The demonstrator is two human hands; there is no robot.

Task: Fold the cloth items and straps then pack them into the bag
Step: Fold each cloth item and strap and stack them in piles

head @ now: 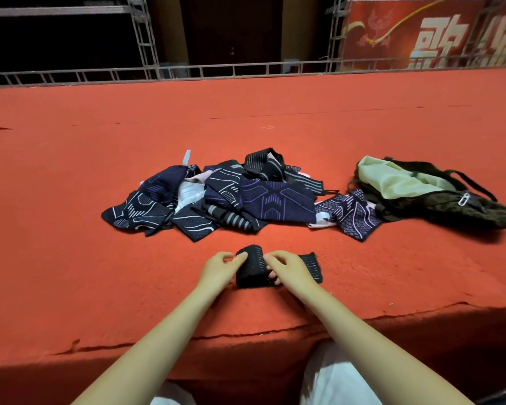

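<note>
Our two hands, left hand [220, 266] and right hand [289, 267], pinch one black strap [253, 270], fingers curled. One cloth pile [231, 197] lies far; right, one open bag [438, 197] shows pale lining.

A red banner [438, 33] stood at the upper right, behind a metal truss [335, 33]. It carried large white Chinese characters [462, 42], cut off by the frame's edge and too incomplete to read with certainty; the first looked like 歌. Left of the characters the banner bore a faint pink bird-like emblem [374, 24] and a yellow swirling line. No other text, label, brand or number could be read, neither on the cloths [214, 197] nor on the bag [438, 194].
</note>
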